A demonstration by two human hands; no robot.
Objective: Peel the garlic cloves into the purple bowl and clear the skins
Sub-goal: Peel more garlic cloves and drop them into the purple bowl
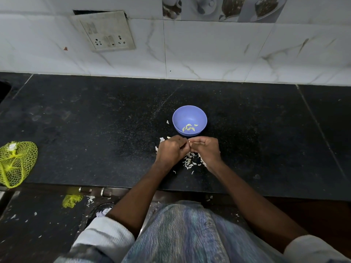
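The purple bowl point(179, 115) stands on the black counter and holds several peeled garlic cloves point(189, 128). Just in front of it my left hand point(171, 150) and my right hand point(207, 149) meet, fingers curled, pinching a small garlic clove point(189, 142) between their fingertips. Only a white tip of the clove shows. A heap of white garlic skins point(190, 160) lies on the counter under and between my wrists, with a few more skins point(162, 139) left of the bowl.
A yellow mesh bag point(17, 164) lies at the counter's left front edge. The counter point(95, 130) runs back to a tiled wall with a socket plate point(106, 31). Skins and a yellow mesh scrap point(71, 201) lie on the floor below.
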